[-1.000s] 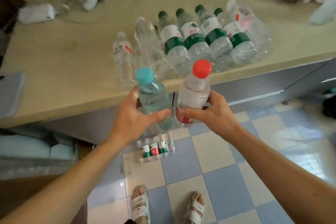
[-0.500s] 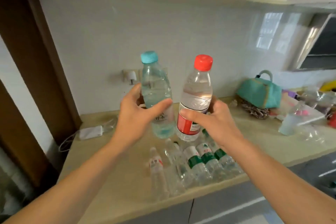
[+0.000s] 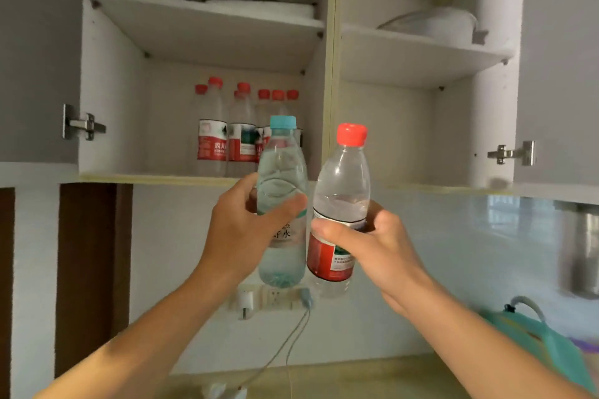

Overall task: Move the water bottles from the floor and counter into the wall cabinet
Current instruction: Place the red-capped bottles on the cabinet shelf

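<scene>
Left hand [image 3: 241,230]: I am gripping the blue-capped water bottle [image 3: 282,201], upright.
Right hand [image 3: 372,246]: I am gripping the red-capped water bottle [image 3: 340,207], tilting toward 1 o'clock.
Wall cabinet [image 3: 201,178]: standing open at 12 o'clock.

Nothing much is worn here: both forearms are seen bare, coming in from the lower left and lower right corners, no sleeves in frame, with the left hand [image 3: 240,230] and right hand [image 3: 376,246] left uncovered too.

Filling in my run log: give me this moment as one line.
left hand holds blue-capped bottle | right hand holds red-capped bottle | both raised before open wall cabinet | red-capped bottles on lower left shelf
</scene>
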Demonstrator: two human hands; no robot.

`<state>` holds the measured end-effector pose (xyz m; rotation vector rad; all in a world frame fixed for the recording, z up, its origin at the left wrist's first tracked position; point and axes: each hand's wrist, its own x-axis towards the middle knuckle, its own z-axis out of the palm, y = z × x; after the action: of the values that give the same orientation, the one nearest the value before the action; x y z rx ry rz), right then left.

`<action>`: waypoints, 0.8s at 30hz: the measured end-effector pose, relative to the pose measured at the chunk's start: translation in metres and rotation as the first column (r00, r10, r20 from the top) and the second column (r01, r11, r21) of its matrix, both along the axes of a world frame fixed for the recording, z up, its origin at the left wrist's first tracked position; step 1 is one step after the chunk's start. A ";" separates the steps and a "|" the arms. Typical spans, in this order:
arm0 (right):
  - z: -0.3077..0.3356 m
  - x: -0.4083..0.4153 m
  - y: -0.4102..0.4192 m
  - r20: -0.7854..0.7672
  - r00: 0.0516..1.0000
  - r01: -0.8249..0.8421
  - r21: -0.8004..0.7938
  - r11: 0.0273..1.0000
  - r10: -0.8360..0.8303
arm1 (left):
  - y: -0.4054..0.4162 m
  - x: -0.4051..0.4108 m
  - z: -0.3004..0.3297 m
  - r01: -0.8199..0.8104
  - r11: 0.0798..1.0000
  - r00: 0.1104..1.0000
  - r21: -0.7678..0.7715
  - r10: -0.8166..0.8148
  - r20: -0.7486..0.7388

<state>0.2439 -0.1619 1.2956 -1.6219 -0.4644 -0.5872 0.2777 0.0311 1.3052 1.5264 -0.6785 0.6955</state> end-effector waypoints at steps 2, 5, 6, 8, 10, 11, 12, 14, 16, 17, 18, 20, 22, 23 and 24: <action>0.022 0.018 0.000 0.011 1.000 -0.014 0.007 1.000 0.014 | 0.002 0.012 0.022 -0.053 0.999 0.998 -0.009 0.053 0.016; 0.054 0.045 0.004 0.040 0.999 -0.007 0.037 0.999 0.005 | 0.013 0.029 0.057 -0.130 0.991 0.991 -0.029 0.131 0.038; 0.064 0.053 0.006 0.048 0.999 0.003 0.053 0.999 -0.006 | 0.017 0.036 0.068 -0.148 0.988 0.988 -0.046 0.150 0.038; 0.082 0.070 0.010 0.057 0.998 0.025 0.080 0.996 -0.030 | 0.028 0.052 0.091 -0.178 0.981 0.983 -0.076 0.181 0.037; 0.099 0.085 0.015 0.077 0.995 0.059 0.071 0.996 -0.064 | 0.039 0.071 0.110 -0.223 0.970 0.973 -0.092 0.227 0.044; 0.107 0.093 0.017 0.092 0.992 0.086 0.053 0.995 -0.090 | 0.044 0.081 0.119 -0.246 0.965 0.967 -0.094 0.251 0.048; 0.115 0.100 0.020 0.113 0.987 0.113 0.034 0.993 -0.116 | 0.049 0.091 0.127 -0.264 0.960 0.962 -0.092 0.269 0.052; 0.128 0.114 0.027 0.167 0.974 0.153 0.004 0.988 -0.152 | 0.056 0.109 0.140 -0.290 0.954 0.954 -0.072 0.294 0.056; 0.139 0.131 0.037 0.208 0.955 0.222 -0.027 0.975 -0.211 | 0.062 0.129 0.150 -0.309 0.950 0.949 -0.043 0.311 0.051; 0.144 0.141 0.042 0.217 0.941 0.272 -0.035 0.962 -0.258 | 0.062 0.139 0.153 -0.314 0.949 0.948 -0.025 0.315 0.043; 0.148 0.151 0.046 0.219 0.927 0.322 -0.048 0.945 -0.305 | 0.062 0.150 0.155 -0.315 0.949 0.948 -0.006 0.315 0.031; 0.151 0.172 0.055 0.211 0.898 0.414 -0.113 0.903 -0.386 | 0.059 0.170 0.154 -0.321 0.947 0.947 0.023 0.321 0.002; 0.150 0.189 0.063 0.206 0.861 0.500 -0.173 0.848 -0.466 | 0.053 0.186 0.147 -0.338 0.939 0.941 0.056 0.339 -0.008; 0.148 0.196 0.066 0.209 0.838 0.539 -0.178 0.824 -0.503 | 0.050 0.192 0.143 -0.345 0.935 0.938 0.078 0.347 -0.008; 0.146 0.203 0.069 0.214 0.819 0.567 -0.173 0.805 -0.531 | 0.047 0.198 0.140 -0.350 0.932 0.936 0.090 0.352 -0.008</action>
<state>0.4471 -0.0927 1.4411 -1.9557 -0.1625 -1.1421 0.4761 0.0779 1.4450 1.7570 -0.4226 0.9233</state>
